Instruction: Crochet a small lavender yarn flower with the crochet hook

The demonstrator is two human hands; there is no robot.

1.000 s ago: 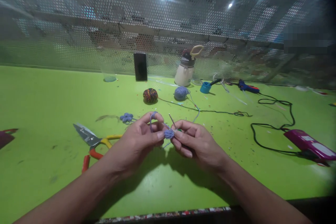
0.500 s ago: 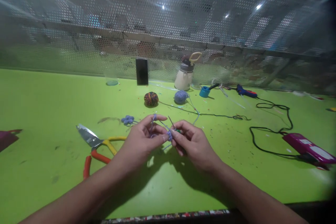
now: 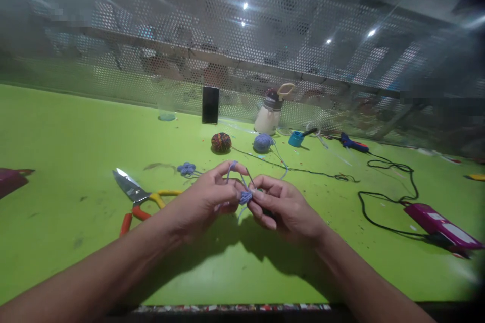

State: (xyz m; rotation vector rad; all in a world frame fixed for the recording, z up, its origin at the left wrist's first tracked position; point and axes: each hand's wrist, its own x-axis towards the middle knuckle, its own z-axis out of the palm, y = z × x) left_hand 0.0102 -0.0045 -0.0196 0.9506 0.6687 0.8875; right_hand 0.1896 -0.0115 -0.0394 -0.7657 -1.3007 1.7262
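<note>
Between both hands is a small piece of purple crochet work (image 3: 245,197), with a short yarn tail hanging below it. My left hand (image 3: 215,189) pinches its left side, and purple yarn loops over the raised index finger. My right hand (image 3: 278,204) is closed around a thin crochet hook (image 3: 250,177), whose shaft slants up and left beside the work; its handle is mostly hidden by the fingers. A purple yarn ball (image 3: 262,143) sits beyond the hands with a strand trailing to the right. Left of my hands lies a purple crocheted flower (image 3: 187,168).
Large scissors (image 3: 132,189) with yellow and orange handles lie partly behind my left forearm. Farther back are a multicoloured yarn ball (image 3: 221,143), a phone (image 3: 210,105), a bottle (image 3: 268,113) and a blue tape roll (image 3: 296,139). A corded glue gun (image 3: 354,143) and a magenta device (image 3: 441,224) are right.
The hook has tilted more upright, and the crochet piece shows more openly between my fingers. My left index finger has bent with the yarn over it. The head view has tilted slightly.
</note>
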